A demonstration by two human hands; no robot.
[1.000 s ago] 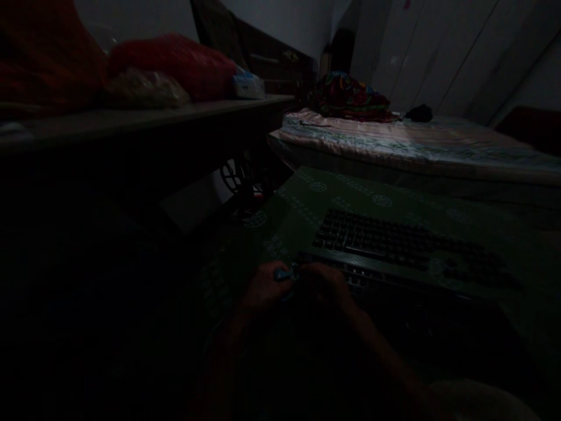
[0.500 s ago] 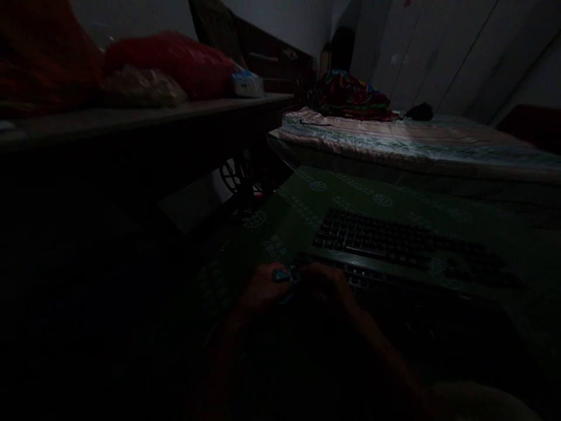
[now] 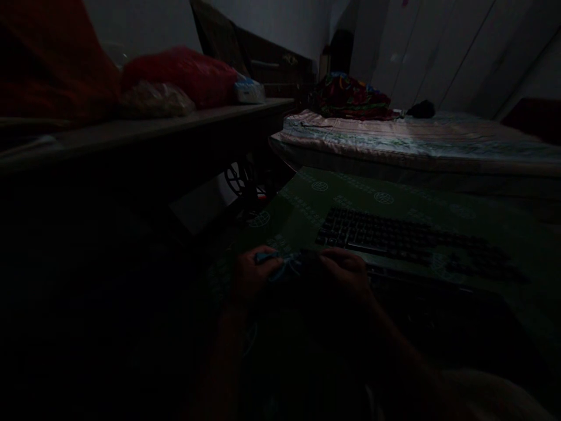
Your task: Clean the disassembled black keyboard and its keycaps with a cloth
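Note:
It is very dark. My left hand is closed on a small light-blue thing, which shows between thumb and fingers; its kind is not clear. Close to its right, my right hand is closed with its fingers pinched together. A dark piece seems to lie at its fingertips, too dim to make out. Beyond the hands, black keyboard keys lie in rows on the green table. A black keyboard casing lies nearer, to the right of my right hand.
At the left stands a long bench bearing a red plastic bag, an orange bag and a small white-and-blue pack. A spoked wheel shows beneath it. Behind the table is a bed with folded colourful cloth.
Both hands have moved up a little and farther apart, the left to the left with the light-blue thing, the right to the right. The view has shifted slightly.

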